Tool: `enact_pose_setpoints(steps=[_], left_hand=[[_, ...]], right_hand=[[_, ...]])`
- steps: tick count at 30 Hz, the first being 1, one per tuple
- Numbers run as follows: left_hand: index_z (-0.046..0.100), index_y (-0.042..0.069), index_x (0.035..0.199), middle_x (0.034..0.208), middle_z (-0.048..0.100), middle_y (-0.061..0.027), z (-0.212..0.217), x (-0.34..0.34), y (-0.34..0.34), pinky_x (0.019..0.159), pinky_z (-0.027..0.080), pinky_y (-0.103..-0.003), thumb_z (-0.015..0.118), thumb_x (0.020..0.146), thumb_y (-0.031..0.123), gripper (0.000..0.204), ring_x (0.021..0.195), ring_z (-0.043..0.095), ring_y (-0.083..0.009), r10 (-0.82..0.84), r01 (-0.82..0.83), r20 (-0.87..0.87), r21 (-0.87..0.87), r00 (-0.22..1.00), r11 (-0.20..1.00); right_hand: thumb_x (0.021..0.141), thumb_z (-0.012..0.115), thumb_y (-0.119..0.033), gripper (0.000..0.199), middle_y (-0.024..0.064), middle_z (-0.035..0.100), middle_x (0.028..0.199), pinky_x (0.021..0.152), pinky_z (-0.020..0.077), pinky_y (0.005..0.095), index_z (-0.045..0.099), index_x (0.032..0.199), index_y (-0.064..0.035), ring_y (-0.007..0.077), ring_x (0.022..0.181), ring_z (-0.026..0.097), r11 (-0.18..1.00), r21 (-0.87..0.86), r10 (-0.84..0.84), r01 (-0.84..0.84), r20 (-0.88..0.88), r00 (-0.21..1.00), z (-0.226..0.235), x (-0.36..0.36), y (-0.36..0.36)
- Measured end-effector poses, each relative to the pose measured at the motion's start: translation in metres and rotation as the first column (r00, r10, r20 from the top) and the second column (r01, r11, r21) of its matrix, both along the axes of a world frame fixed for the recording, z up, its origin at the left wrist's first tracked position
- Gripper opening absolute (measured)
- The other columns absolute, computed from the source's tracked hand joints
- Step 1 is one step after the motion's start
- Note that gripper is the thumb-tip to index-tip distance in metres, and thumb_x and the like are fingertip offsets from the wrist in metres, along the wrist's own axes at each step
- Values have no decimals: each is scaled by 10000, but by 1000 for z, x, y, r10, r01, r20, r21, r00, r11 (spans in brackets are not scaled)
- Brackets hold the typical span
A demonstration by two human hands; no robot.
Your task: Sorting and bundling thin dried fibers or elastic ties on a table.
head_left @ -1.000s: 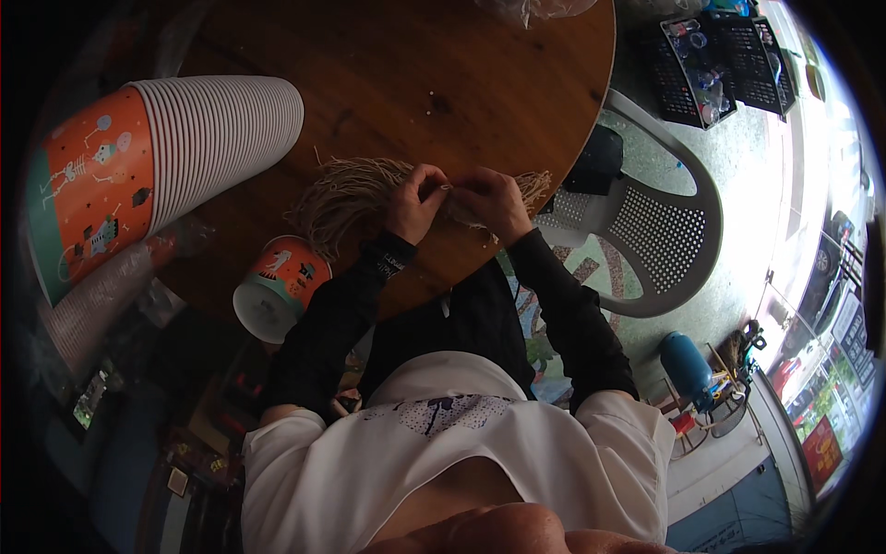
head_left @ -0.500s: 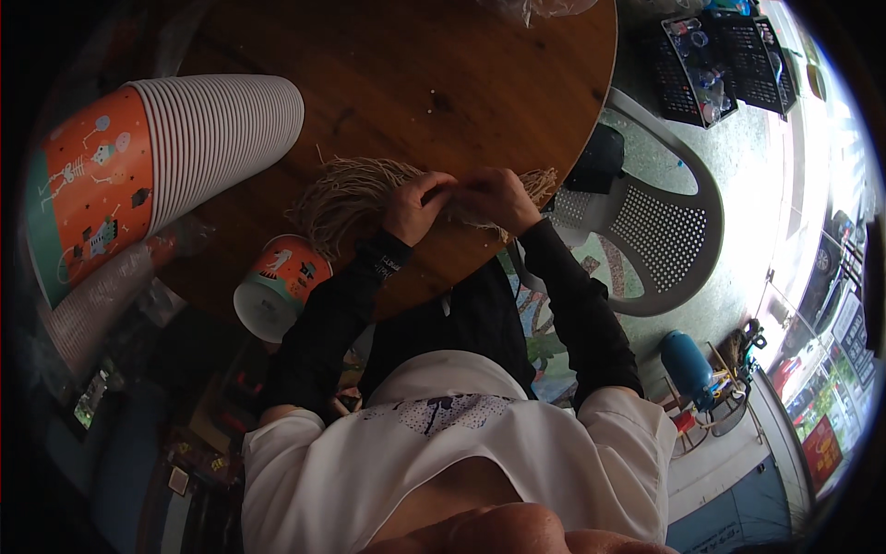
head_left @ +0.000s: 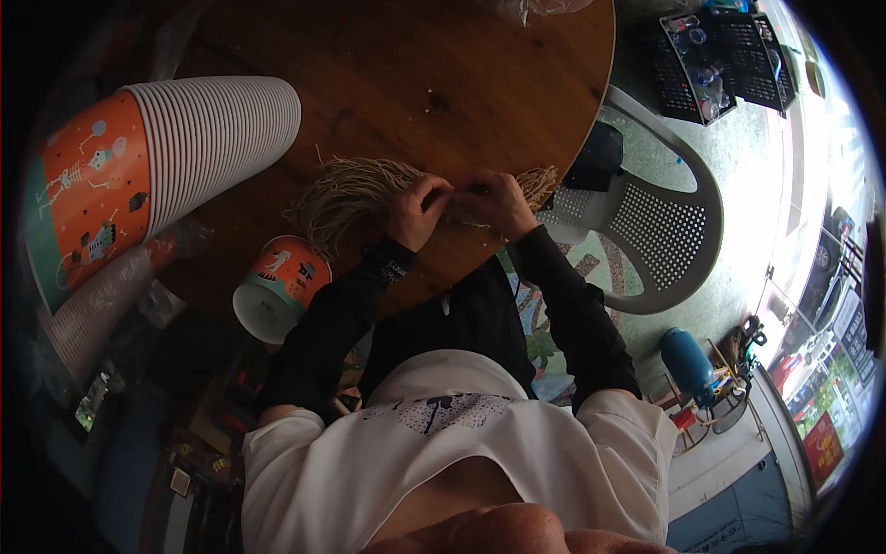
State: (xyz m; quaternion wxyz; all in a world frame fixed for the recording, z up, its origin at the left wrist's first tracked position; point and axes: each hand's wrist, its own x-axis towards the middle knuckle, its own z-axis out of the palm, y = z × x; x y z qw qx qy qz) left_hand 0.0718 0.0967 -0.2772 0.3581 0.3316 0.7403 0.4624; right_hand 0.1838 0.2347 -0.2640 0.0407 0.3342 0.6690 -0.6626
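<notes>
A long bundle of thin, tan, string-like strands [head_left: 355,189] lies across the wooden table near its front edge; I cannot tell its exact kind. Over the middle of it, my left hand [head_left: 417,210] has its thumb and fingertips pinched together. My right hand [head_left: 498,201] is bent in a similar pinch just beside it, the fingertips of both almost meeting. Whatever the two pinches hold is too small to make out. The bundle's right end [head_left: 537,186] sticks out past my right hand. Left of my left forearm, an orange and green paper cup [head_left: 286,268] lies tipped on its side.
A tall stack of paper cups [head_left: 217,125] lies on the left of the round wooden table [head_left: 406,55], above a plastic-wrapped stack [head_left: 101,305]. A grey chair [head_left: 664,222] with a black item [head_left: 598,157] on it stands right. Black crates [head_left: 701,74] hold bottles.
My hands stay over the same spot on the bundle, with only slight finger and wrist movement. The right hand has shifted a little left.
</notes>
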Motion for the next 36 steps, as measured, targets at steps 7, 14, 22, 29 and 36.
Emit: enact_pose_setpoints(steps=[7,14,22,29,36], left_hand=[[587,14,928,887,633,-69,-6,-1,-4,739,470,-259,610,809,1,121,833,601,-123,14,-14,81,0,997,1000],[608,20,846,878,630,-55,-1,-4,-4,726,475,-256,627,792,-4,62,822,598,-125,10,-8,92,-16,996,1000],[610,14,798,833,573,-54,5,-9,-4,670,467,-270,658,730,-34,96,785,585,-177,-47,58,-119,95,992,994],[626,43,790,813,566,-48,2,-19,-8,640,479,-297,682,714,-7,107,773,592,-193,-49,61,-136,82,989,995],[607,41,754,781,581,-61,4,-19,-7,595,474,-321,679,704,3,96,708,602,-229,-57,74,-219,70,974,995]], right_hand=[[772,674,-154,163,16,601,705,591,464,235,624,829,-10,60,669,557,991,-89,94,-97,-32,995,-7,0,6],[763,657,-183,143,-6,597,653,542,444,232,652,800,-45,60,602,536,943,-235,225,-235,-67,972,-19,-3,22],[764,639,-166,124,-4,596,641,538,436,229,662,807,-53,44,598,524,923,-162,344,-349,-58,937,-21,-1,24],[766,632,-156,118,-6,591,634,547,436,230,659,818,-53,49,598,524,915,-223,330,-336,-64,942,-19,3,26],[764,622,-168,118,22,583,621,538,429,254,642,801,-58,59,580,509,928,-116,355,-355,-24,935,-16,7,20]])
